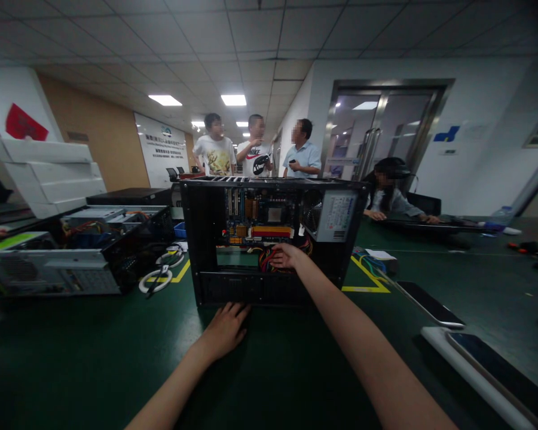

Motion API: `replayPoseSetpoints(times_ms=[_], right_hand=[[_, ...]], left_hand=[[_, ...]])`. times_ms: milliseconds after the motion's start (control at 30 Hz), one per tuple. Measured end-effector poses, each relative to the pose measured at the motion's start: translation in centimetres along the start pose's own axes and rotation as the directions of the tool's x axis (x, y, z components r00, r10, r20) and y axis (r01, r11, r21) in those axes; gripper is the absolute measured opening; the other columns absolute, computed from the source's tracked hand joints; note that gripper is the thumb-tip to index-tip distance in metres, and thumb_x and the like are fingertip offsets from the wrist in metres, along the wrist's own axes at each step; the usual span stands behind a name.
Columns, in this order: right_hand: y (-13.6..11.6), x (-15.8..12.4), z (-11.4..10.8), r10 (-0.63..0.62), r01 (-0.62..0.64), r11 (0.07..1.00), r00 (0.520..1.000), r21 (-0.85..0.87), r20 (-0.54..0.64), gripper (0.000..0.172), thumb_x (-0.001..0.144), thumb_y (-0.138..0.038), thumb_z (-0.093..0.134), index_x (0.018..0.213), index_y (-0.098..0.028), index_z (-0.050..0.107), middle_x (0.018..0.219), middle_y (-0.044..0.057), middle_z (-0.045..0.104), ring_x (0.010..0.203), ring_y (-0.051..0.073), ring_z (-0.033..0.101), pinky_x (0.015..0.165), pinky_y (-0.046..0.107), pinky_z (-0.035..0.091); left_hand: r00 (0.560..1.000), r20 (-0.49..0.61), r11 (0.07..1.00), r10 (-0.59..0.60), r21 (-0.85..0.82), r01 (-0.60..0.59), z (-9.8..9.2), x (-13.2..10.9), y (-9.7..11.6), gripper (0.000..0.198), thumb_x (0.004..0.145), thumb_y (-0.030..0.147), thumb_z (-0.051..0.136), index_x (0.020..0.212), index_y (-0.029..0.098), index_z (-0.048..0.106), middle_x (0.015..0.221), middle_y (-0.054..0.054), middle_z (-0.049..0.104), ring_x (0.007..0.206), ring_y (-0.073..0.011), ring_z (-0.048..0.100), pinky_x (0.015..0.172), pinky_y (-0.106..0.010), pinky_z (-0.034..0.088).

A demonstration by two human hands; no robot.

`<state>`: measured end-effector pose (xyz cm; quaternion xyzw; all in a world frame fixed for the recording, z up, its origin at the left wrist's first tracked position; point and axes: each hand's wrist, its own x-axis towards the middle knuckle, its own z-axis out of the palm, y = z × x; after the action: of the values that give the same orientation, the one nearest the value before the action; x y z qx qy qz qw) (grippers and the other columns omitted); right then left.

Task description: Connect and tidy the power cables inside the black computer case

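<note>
A black computer case (233, 288) stands on the green table with its open side toward me. Inside it I see a motherboard (260, 212) with red and yellow slots, and a power supply (338, 214) at the upper right. My right hand (286, 257) reaches into the lower part of the case, its fingers closed at a bundle of coloured cables (264, 260). Part of the bundle is hidden behind the fingers. My left hand (225, 327) lies flat on the table, fingers spread, with the tips at the case's bottom edge.
Opened computer cases (76, 269) stand to the left, beside a coiled white cable (156, 280). On the right lie two phone-like slabs (430, 303) and loose cables (371, 264). Three people stand behind; another person (392, 197) sits across the table at the right.
</note>
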<state>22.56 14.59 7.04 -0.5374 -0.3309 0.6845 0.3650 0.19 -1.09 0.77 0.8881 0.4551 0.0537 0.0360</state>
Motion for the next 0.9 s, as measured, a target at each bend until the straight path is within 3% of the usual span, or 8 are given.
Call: replayPoseSetpoints(times_ms=[100, 200, 300, 400, 500, 667, 800, 900], right_hand=[[0.1, -0.7, 0.3, -0.031, 0.027, 0.994, 0.999, -0.102, -0.041, 0.009, 0.076, -0.023, 0.046, 0.073, -0.015, 0.046, 0.064, 0.001, 0.053, 0.058, 0.011, 0.055, 0.058, 0.025, 0.047], [0.2, -1.2, 0.4, -0.131, 0.099, 0.977, 0.977, -0.190, -0.169, 0.010, 0.077, -0.025, 0.047, 0.077, -0.016, 0.047, 0.061, -0.001, 0.052, 0.050, 0.008, 0.052, 0.054, 0.023, 0.046], [0.3, -1.2, 0.5, -0.290, 0.195, 0.933, 0.905, -0.301, -0.313, 0.008, 0.077, -0.022, 0.047, 0.080, -0.015, 0.046, 0.058, -0.003, 0.051, 0.041, 0.006, 0.048, 0.046, 0.020, 0.043], [0.4, -1.0, 0.5, -0.415, 0.267, 0.876, 0.843, -0.402, -0.343, 0.003, 0.077, -0.017, 0.046, 0.079, -0.014, 0.046, 0.057, -0.003, 0.051, 0.037, 0.004, 0.045, 0.041, 0.016, 0.039], [0.5, -0.9, 0.7, -0.513, 0.320, 0.784, 0.817, -0.532, -0.263, 0.003, 0.076, -0.013, 0.045, 0.076, -0.013, 0.048, 0.057, -0.002, 0.052, 0.036, 0.003, 0.044, 0.038, 0.014, 0.037], [0.6, -0.9, 0.9, -0.549, 0.321, 0.542, 0.835, -0.777, -0.039, 0.006, 0.073, -0.011, 0.047, 0.069, -0.011, 0.052, 0.056, 0.000, 0.055, 0.037, 0.003, 0.046, 0.037, 0.013, 0.036], [0.7, -0.4, 1.4, -0.372, 0.316, 0.393, 0.913, -0.863, 0.165, 0.008, 0.073, -0.012, 0.047, 0.071, -0.011, 0.055, 0.062, 0.001, 0.058, 0.040, 0.004, 0.048, 0.039, 0.013, 0.038], [0.7, 0.2, 2.0, -0.215, 0.310, 0.294, 0.943, -0.904, 0.253, 0.010, 0.074, -0.017, 0.049, 0.073, -0.012, 0.057, 0.066, 0.001, 0.060, 0.044, 0.005, 0.050, 0.042, 0.015, 0.040]], left_hand=[[1.000, -0.002, 1.000, -0.004, -0.006, 0.004, 0.1, 0.0, -0.1, 0.053, 0.076, 0.025, 0.042, 0.127, 0.022, 0.030, 0.127, -0.007, 0.038, 0.114, -0.0247, 0.033, 0.092, -0.040, 0.031], [1.000, 0.004, 1.000, -0.011, -0.006, 0.011, 0.0, -0.1, -0.1, 0.053, 0.076, 0.025, 0.042, 0.128, 0.023, 0.030, 0.128, -0.007, 0.037, 0.115, -0.0249, 0.033, 0.092, -0.040, 0.031], [1.000, 0.016, 1.000, -0.015, -0.003, 0.015, -0.2, -0.1, 0.0, 0.053, 0.076, 0.026, 0.042, 0.128, 0.023, 0.030, 0.128, -0.006, 0.037, 0.115, -0.0248, 0.033, 0.093, -0.040, 0.030], [1.000, 0.012, 1.000, -0.013, -0.010, 0.014, -0.1, 0.0, 0.0, 0.053, 0.077, 0.026, 0.041, 0.128, 0.024, 0.029, 0.128, -0.006, 0.037, 0.115, -0.0245, 0.033, 0.094, -0.040, 0.030], [1.000, 0.001, 1.000, -0.002, -0.015, 0.002, 0.0, 0.0, -0.1, 0.053, 0.077, 0.025, 0.041, 0.128, 0.024, 0.028, 0.128, -0.006, 0.036, 0.115, -0.0244, 0.032, 0.093, -0.040, 0.030], [1.000, 0.001, 1.000, -0.012, -0.010, 0.012, -0.1, -0.1, 0.0, 0.053, 0.076, 0.025, 0.042, 0.128, 0.024, 0.029, 0.128, -0.005, 0.037, 0.114, -0.0243, 0.033, 0.093, -0.040, 0.030], [1.000, 0.007, 1.000, -0.020, -0.006, 0.020, -0.1, -0.1, 0.0, 0.054, 0.076, 0.026, 0.042, 0.128, 0.025, 0.028, 0.128, -0.005, 0.037, 0.115, -0.0238, 0.032, 0.094, -0.040, 0.029], [0.999, 0.013, 1.000, -0.030, -0.002, 0.030, 0.0, 0.0, 0.0, 0.053, 0.076, 0.026, 0.042, 0.128, 0.024, 0.029, 0.128, -0.005, 0.038, 0.116, -0.0240, 0.032, 0.094, -0.041, 0.029]])
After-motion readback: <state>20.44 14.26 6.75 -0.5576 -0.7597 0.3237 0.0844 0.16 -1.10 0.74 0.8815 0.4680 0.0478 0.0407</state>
